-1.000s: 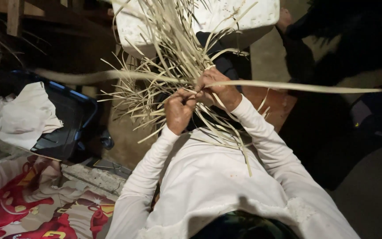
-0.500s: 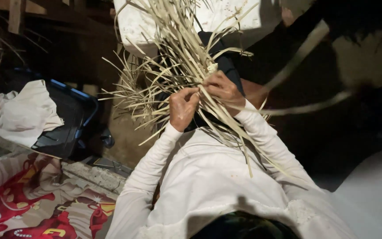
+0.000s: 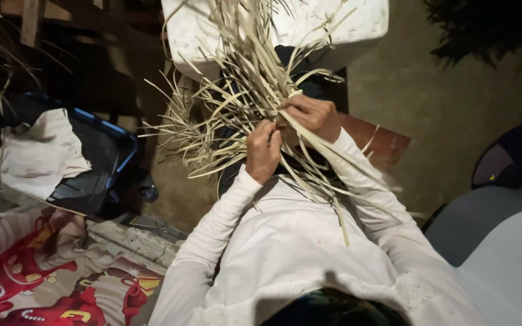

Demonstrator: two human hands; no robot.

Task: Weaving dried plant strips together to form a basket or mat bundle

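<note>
Left hand (image 3: 263,151) closed, pinching strips (image 3: 237,102) at the bundle's waist. Right hand (image 3: 313,116) just beside, up and right, curled shut on the same strips. Long axis up-left to down-right: fanned toward the white box (image 3: 357,30), tails trailing over the right sleeve (image 3: 382,205).

Long strip once stretched rightward from right hand (image 3: 312,115) gone; strips (image 3: 243,102) now bunched.
</note>
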